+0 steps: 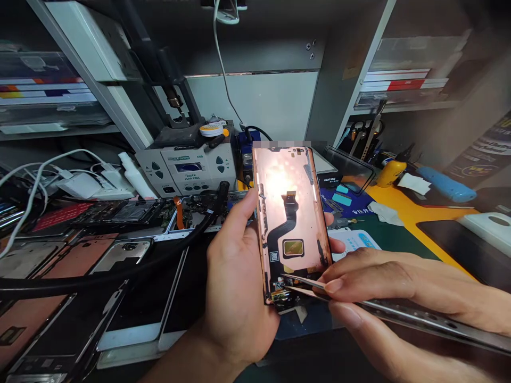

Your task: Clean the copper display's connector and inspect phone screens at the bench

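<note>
My left hand (235, 282) is wrapped round a phone screen (300, 223), its copper-coloured back facing me and tilted upright. A black flex cable (290, 215) runs down that back, beside a small gold square (293, 248). Between the thumb and fingers of my right hand (375, 287) is a pair of metal tweezers (399, 314). The tweezer tips are slightly apart at the small circuit parts along the screen's lower edge. Whether they grip anything there is too small to tell.
Several phone screens (85, 255) and frames lie to the left, crossed by a thick black hose (99, 282). A grey soldering station (187, 167) stands behind. On the right are a yellow bottle (391, 173), a blue roll (453, 183) and a dark phone (451, 244).
</note>
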{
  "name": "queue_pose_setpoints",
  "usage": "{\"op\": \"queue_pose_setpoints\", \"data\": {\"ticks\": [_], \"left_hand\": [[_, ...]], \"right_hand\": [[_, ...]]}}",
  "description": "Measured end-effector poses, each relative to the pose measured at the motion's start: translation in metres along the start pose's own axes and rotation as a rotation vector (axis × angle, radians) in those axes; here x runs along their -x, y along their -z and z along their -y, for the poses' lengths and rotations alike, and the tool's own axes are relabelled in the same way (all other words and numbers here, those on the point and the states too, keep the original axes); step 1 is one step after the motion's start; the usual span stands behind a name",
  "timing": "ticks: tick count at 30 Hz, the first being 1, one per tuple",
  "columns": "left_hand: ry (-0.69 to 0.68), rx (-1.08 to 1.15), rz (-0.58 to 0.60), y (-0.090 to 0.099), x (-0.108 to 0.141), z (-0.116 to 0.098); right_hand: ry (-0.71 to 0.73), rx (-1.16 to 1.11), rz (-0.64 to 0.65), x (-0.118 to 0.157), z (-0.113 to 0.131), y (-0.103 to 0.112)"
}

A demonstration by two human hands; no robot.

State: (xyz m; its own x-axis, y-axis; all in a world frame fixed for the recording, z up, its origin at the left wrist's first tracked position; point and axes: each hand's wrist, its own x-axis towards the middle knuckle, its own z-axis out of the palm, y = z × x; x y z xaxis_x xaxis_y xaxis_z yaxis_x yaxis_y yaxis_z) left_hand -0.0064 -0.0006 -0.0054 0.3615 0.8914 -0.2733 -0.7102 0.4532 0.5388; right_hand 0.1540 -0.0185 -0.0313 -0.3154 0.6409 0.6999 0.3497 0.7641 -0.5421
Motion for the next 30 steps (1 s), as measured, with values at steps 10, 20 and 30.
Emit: {"op": "queue_pose_setpoints", "data": {"ticks": [10,20,30], "left_hand": [[0.004,-0.002,0.001,-0.002,0.000,-0.002],[0.007,-0.011,-0.006,-0.001,-0.002,-0.001],[0.006,-0.009,-0.014,-0.001,0.000,0.001]], "right_hand": [[-0.047,-0.023,0.005,-0.002,0.001,-0.002],[0.006,-0.065,0.035,-0.004,0.000,0.002],[-0.017,-0.026,0.058,-0.008,0.003,-0.001]]}}
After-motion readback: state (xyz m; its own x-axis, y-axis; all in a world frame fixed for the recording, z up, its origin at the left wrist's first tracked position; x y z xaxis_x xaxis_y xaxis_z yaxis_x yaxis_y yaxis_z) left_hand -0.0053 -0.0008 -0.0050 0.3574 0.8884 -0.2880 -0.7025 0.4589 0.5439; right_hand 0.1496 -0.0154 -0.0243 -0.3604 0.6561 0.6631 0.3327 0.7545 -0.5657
